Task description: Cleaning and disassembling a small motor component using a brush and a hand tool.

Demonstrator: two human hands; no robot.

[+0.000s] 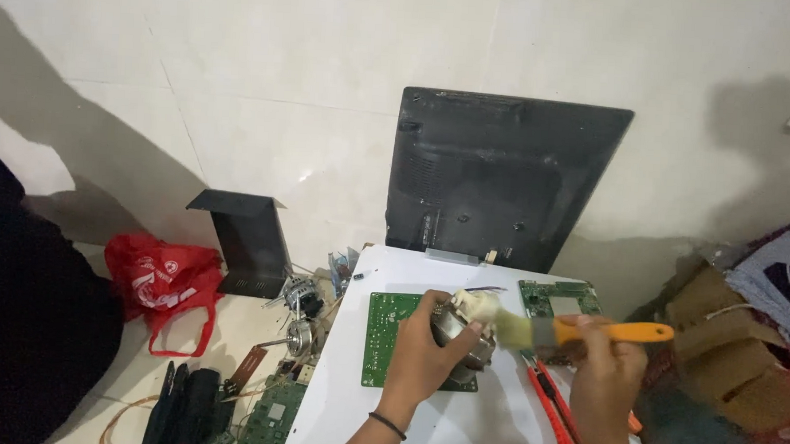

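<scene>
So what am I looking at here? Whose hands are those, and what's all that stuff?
The camera sits on a person's head and looks down, so these are that person's own hands. The left hand holds a small metal motor. The right hand holds a paintbrush with an orange handle, bristles against the motor. Below lies a white table with green circuit boards and a red cutter knife. A black screen back leans on the wall.

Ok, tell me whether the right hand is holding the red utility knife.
No. The right hand grips an orange-handled brush, while the red utility knife lies on the white table.
</scene>
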